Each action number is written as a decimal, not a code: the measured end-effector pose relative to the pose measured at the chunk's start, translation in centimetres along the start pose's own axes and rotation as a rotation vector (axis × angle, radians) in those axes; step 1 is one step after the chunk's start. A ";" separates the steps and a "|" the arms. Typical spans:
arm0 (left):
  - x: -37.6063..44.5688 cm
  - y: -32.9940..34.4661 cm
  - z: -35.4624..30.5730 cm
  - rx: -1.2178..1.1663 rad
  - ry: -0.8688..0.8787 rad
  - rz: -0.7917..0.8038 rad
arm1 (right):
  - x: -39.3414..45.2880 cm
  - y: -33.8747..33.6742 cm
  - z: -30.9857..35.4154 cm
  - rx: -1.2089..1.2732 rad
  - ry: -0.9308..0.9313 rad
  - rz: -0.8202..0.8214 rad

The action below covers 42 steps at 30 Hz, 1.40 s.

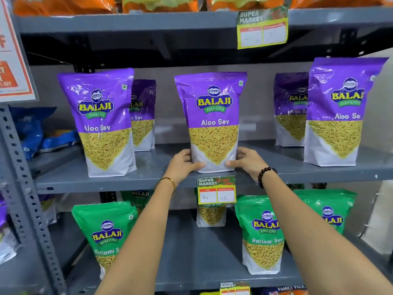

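Your thumbs press the white front of the Aloo Sev pouch (212,122), with your fingers wrapped round its lower sides: left hand (183,162) at 9 o'clock, right hand (245,160) at 3. The pouch stands upright on the grey shelf (159,167), at the front edge just above the price tag (216,189). There is bare shelf on either side. The left pouch (102,124) and right pouch (336,116) stand well apart. Both your forearms reach up and forward.

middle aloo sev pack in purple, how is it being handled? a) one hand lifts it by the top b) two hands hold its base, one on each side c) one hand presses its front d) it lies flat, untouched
b: the left hand and the right hand grip the bottom corners of the aloo sev pack, which is upright at the front of the shelf.
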<state>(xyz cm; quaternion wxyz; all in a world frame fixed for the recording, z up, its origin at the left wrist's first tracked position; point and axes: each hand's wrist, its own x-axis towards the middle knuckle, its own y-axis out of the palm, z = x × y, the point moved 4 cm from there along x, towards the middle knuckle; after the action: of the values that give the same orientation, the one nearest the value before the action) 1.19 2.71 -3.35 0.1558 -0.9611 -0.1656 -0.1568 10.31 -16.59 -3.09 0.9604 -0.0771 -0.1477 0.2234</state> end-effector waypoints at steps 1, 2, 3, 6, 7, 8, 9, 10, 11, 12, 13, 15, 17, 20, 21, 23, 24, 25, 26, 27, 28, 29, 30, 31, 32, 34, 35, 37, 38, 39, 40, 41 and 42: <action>0.0 0.0 0.0 0.013 -0.003 -0.007 | 0.1 -0.1 -0.1 0.007 -0.001 -0.001; 0.0 0.0 0.1 0.023 -0.004 -0.012 | 0.1 -0.1 -0.1 0.007 0.004 -0.007; 0.1 0.0 0.1 0.028 -0.002 -0.015 | 0.1 -0.1 -0.1 0.009 0.008 -0.007; -0.1 0.2 -0.2 0.031 0.010 -0.009 | -0.2 0.0 0.1 0.011 0.022 -0.012; -0.1 0.2 -0.3 0.025 0.011 -0.006 | -0.2 0.0 0.0 0.016 0.022 -0.011; -0.1 0.2 -0.2 0.018 0.010 -0.002 | -0.2 0.0 0.1 0.018 0.020 -0.007; -0.1 0.1 -0.2 0.010 0.007 0.004 | -0.1 0.0 -0.1 0.022 0.021 -0.008; 0.0 0.2 -0.1 0.004 0.003 0.011 | -0.1 -0.1 -0.1 0.023 0.026 -0.018; -0.1 0.2 -0.1 0.000 0.001 0.022 | 0.0 -0.2 -0.3 0.024 0.032 -0.032; -0.2 0.3 -0.2 -0.001 0.000 0.034 | -0.1 -0.3 -0.3 0.019 0.036 -0.051; -0.2 0.4 -0.3 -0.004 0.000 0.044 | -0.1 -0.3 -0.4 0.012 0.039 -0.067; -0.3 0.5 -0.5 -0.012 0.004 0.057 | -0.1 -0.4 -0.4 -0.007 0.043 -0.093; -0.3 0.5 -0.5 -0.013 0.006 0.059 | -0.1 -0.4 -0.2 -0.044 0.049 -0.098; -0.2 0.4 -0.3 -0.016 0.005 0.055 | 0.1 -0.7 0.0 -0.147 0.061 -0.073; -0.2 0.4 -0.3 -0.013 0.006 0.052 | 0.1 -0.7 0.0 -0.169 0.056 -0.064; -0.1 0.4 -0.3 -0.001 0.012 0.042 | -0.1 -0.7 0.0 -0.181 0.036 -0.066; -0.1 0.4 -0.3 0.004 0.013 0.036 | -0.2 -0.7 -0.1 -0.177 0.028 -0.072; -0.1 0.4 -0.3 0.011 0.014 0.029 | -0.3 -0.7 0.0 -0.170 0.020 -0.073; 0.0 0.4 -0.2 0.017 0.013 0.023 | -0.4 -0.6 0.0 -0.163 0.019 -0.071; 0.0 0.3 -0.1 0.024 0.012 0.018 | -0.4 -0.6 0.0 -0.158 0.018 -0.068; 0.1 0.3 -0.1 0.027 0.010 0.016 | -0.4 -0.6 0.0 -0.154 0.019 -0.066; 0.1 0.3 0.0 0.028 0.008 0.015 | -0.3 -0.7 -0.1 -0.149 0.019 -0.067; 0.1 0.3 0.0 0.029 0.007 0.015 | -0.3 -0.8 -0.1 -0.145 0.020 -0.071; 0.1 0.4 0.0 0.031 0.006 0.015 | -0.3 -0.8 -0.2 -0.143 0.020 -0.074; 0.1 0.4 -0.1 0.032 0.007 0.015 | -0.2 -0.9 -0.2 -0.143 0.021 -0.076; 0.1 0.4 -0.2 0.035 0.008 0.016 | -0.2 -0.9 -0.3 -0.138 0.023 -0.079; 0.0 0.4 -0.2 0.037 0.011 0.015 | -0.2 -0.9 -0.4 -0.133 0.023 -0.083; 0.0 0.5 -0.3 0.043 0.014 0.015 | -0.3 -0.9 -0.4 -0.127 0.027 -0.092; -0.1 0.5 -0.4 0.046 0.015 0.016 | -0.3 -0.9 -0.3 -0.123 0.029 -0.093; -0.1 0.5 -0.4 0.045 0.016 0.018 | -0.3 -0.9 -0.3 -0.121 0.029 -0.094; -0.1 0.5 -0.4 0.044 0.016 0.019 | -0.4 -0.9 -0.3 -0.121 0.028 -0.095; -0.1 0.5 -0.4 0.040 0.016 0.020 | -0.3 -0.9 -0.3 -0.123 0.026 -0.096; -0.1 0.5 -0.4 0.038 0.015 0.020 | -0.4 -0.9 -0.2 -0.126 0.025 -0.097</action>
<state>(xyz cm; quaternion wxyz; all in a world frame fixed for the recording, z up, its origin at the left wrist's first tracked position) 1.15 2.09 -3.17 0.1767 -0.9584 -0.1577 -0.1594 10.43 -17.57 -3.23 0.9651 -0.1328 -0.1530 0.1660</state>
